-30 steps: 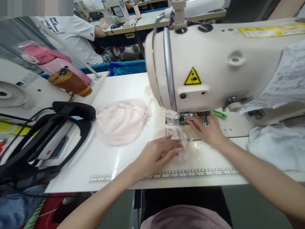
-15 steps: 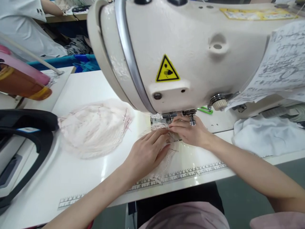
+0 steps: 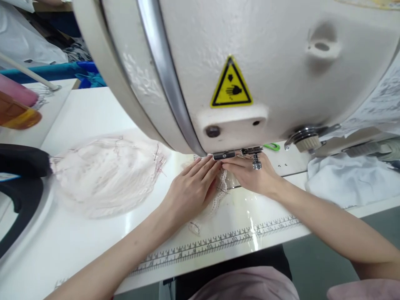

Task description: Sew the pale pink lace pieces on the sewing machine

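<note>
Under the head of a white sewing machine [image 3: 275,83], a strip of pale pink lace trim [image 3: 222,187] runs down toward the table's front edge, with dark loose threads on it. My left hand [image 3: 195,179] lies on the lace with its fingers stretched out flat, their tips just left of the presser area. From the other side, my right hand [image 3: 258,175] has its fingers closed at the lace's upper edge, close to my left fingertips. The machine's metal parts [image 3: 228,155] hide the ends of some right fingers and the needle.
A heap of sheer pale fabric [image 3: 106,175] lies left, beside a black curved frame [image 3: 23,200]. A printed ruler [image 3: 218,246] follows the front edge. Pale blue-white cloth [image 3: 350,179] and a green clip [image 3: 272,146] lie right. Bottles [image 3: 21,104] stand far left.
My view has moved closer to the machine. My left hand's fingers are now straighter and flatter, reaching farther under the machine head. The lace's lower end has shifted.
</note>
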Motion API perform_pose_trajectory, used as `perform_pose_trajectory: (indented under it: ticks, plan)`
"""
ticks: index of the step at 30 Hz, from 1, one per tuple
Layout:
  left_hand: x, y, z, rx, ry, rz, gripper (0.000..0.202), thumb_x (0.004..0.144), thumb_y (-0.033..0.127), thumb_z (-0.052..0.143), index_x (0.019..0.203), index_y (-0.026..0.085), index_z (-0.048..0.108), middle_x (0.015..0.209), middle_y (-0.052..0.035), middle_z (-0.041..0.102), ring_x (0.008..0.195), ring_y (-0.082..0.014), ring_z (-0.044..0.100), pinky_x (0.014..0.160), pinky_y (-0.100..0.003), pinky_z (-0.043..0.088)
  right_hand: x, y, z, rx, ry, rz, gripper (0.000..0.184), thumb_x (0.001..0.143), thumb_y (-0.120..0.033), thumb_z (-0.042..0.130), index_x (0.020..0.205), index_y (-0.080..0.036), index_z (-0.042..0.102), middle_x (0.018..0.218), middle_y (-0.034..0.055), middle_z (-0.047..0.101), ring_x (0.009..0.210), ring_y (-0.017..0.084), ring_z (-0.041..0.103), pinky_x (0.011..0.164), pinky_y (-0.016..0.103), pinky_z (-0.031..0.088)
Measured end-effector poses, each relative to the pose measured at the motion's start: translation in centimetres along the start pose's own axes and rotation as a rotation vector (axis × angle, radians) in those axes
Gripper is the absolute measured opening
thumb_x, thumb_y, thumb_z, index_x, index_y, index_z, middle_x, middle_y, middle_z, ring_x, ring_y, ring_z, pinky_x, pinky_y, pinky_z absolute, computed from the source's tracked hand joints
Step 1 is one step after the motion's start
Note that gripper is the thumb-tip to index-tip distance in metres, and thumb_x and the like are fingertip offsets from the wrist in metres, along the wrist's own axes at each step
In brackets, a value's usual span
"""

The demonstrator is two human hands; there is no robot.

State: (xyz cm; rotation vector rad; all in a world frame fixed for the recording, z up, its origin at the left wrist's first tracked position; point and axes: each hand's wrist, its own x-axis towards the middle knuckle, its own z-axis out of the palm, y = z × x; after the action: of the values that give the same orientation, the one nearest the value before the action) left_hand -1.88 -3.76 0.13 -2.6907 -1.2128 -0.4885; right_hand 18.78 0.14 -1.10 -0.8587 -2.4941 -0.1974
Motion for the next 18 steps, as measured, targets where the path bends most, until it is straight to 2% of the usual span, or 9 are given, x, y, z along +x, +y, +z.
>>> perform_pose_trajectory:
  ticks: [3,8,10,15,18]
  plan:
    - [-0.05,0.05,-0.01,-0.003,0.003,-0.014,0.040,0.095,0.025,0.044,0.127,0.005,0.057,0.130,-0.0158,0.059,0.121,-0.0280,0.057,0.104,-0.045,0.049,-0.12,-0.14,-0.13,-0.013,0.018,0.021,0.027,0.085,-0.009,0.051,0.098,-0.024,0.070,0.107,-0.0055,0.073,0.083,0.015,0.068,0.063,0.030,0.044]
    - [0.02,-0.01,0.01,-0.031,-0.011,-0.038,0.039,0.095,0.025,0.043,0.127,0.007,0.058,0.130,-0.0152,0.059,0.119,-0.0288,0.058,0.102,-0.046,0.050,-0.06,-0.54,-0.59,0.109,-0.123,0.166,0.031,0.088,-0.017,0.052,0.112,-0.030,0.067,0.109,-0.0026,0.072,0.093,0.018,0.066,0.070,0.031,0.048]
    - [0.00,-0.01,0.05,-0.031,-0.006,-0.037,0.039,0.095,0.025,0.043,0.127,0.007,0.058,0.130,-0.0147,0.059,0.119,-0.0284,0.058,0.102,-0.046,0.050,0.04,-0.64,-0.72,0.155,-0.136,0.202,0.032,0.088,-0.017,0.052,0.113,-0.032,0.067,0.108,-0.0024,0.072,0.094,0.017,0.066,0.073,0.031,0.049]
    - [-0.09,0.04,0.02,-0.002,0.013,-0.024,0.039,0.095,0.024,0.043,0.126,0.005,0.058,0.130,-0.0149,0.060,0.120,-0.0287,0.058,0.103,-0.045,0.050,0.15,-0.78,-0.81,0.095,-0.097,0.174,0.031,0.087,-0.015,0.052,0.109,-0.030,0.069,0.107,-0.0022,0.073,0.094,0.017,0.066,0.072,0.031,0.048]
    - [-0.10,0.03,-0.07,0.007,0.016,-0.025,0.039,0.095,0.024,0.043,0.126,0.006,0.058,0.130,-0.0144,0.059,0.121,-0.0287,0.057,0.102,-0.045,0.050,0.17,-0.70,-0.73,0.005,-0.052,0.118,0.030,0.087,-0.014,0.050,0.105,-0.027,0.070,0.108,-0.0032,0.073,0.089,0.017,0.067,0.067,0.031,0.045]
